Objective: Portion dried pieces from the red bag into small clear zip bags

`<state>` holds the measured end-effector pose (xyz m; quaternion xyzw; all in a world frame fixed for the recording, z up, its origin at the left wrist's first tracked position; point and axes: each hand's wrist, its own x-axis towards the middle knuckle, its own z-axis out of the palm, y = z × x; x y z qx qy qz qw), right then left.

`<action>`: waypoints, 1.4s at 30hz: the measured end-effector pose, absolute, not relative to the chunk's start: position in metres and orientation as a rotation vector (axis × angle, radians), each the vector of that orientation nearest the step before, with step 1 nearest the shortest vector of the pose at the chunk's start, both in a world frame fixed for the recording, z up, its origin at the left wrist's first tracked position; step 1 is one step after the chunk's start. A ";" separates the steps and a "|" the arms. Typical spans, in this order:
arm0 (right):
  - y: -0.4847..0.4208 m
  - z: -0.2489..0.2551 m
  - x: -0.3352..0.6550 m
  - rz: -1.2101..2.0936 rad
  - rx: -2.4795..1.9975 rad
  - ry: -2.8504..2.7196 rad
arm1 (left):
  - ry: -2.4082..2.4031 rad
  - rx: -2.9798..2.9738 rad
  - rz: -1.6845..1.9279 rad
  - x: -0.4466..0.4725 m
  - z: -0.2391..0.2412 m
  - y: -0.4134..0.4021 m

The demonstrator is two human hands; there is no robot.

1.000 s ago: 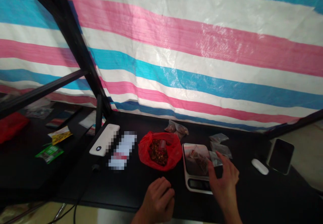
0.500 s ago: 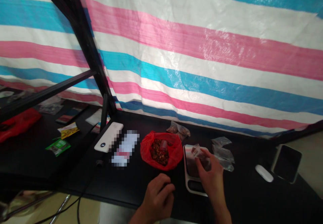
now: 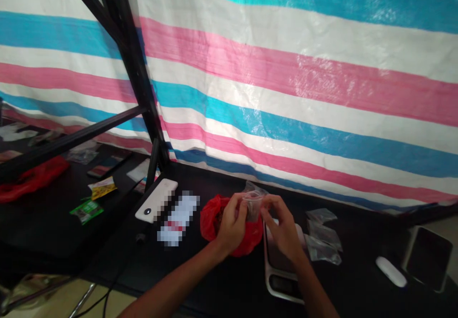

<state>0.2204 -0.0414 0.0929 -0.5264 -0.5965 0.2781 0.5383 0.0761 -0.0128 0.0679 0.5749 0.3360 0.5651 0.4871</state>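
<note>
Low in the middle of the frame, both hands hold a small clear plastic bag (image 3: 253,204) above the black table (image 3: 200,270). The left hand (image 3: 232,223) pinches its left edge and the right hand (image 3: 282,227) pinches its right edge. Just below lie a red bag of dried spice (image 3: 211,215) and a kitchen scale (image 3: 281,272). Empty clear bags (image 3: 322,236) lie to the right.

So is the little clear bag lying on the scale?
No, the left hand and right hand hold the little clear bag up above the scale.
</note>
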 end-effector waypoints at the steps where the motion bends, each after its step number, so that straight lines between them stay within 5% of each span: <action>1: -0.034 0.091 0.222 0.683 -1.265 -1.356 | 0.797 1.389 1.347 0.077 0.068 -0.008; 22: -0.029 0.057 0.216 0.917 -1.347 -1.181 | 0.896 1.532 1.237 0.080 0.015 0.003; 42: -0.036 0.064 0.201 0.560 -1.330 -1.408 | 0.762 1.548 1.449 0.075 0.023 0.001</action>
